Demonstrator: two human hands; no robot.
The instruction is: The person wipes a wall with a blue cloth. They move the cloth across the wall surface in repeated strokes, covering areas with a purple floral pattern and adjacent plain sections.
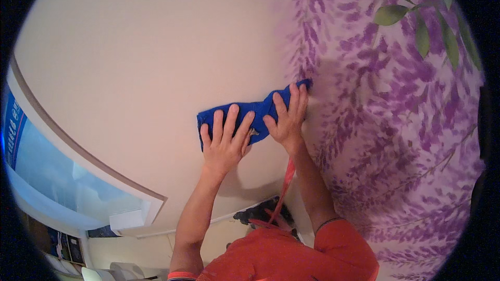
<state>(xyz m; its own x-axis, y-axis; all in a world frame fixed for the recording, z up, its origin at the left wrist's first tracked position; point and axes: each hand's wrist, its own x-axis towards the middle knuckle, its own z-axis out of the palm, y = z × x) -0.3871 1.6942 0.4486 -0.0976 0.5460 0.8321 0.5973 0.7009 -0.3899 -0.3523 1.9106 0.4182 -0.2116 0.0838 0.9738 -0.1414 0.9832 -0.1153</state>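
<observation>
A folded blue cloth (pixel 250 111) lies flat against the wall, stretched from the plain cream wall (pixel 156 47) to the edge of the purple flower mural (pixel 390 125). My left hand (pixel 226 140) holds its left part to the wall with fingers spread, the thumb mostly hidden. On its narrower, bunched right end my right hand (pixel 289 119) presses with fingers extended, near the mural's edge. A small pale patch (pixel 253 132) shows on the cloth beside my left hand.
A framed opening with a blue, lettered panel (pixel 74 179) is at the left. Below my hands, a red strip (pixel 287 173) hangs near a dark object (pixel 269 210) low by the wall. A white chair-like object (pixel 121 271) stands at lower left, near shelves (pixel 64 244).
</observation>
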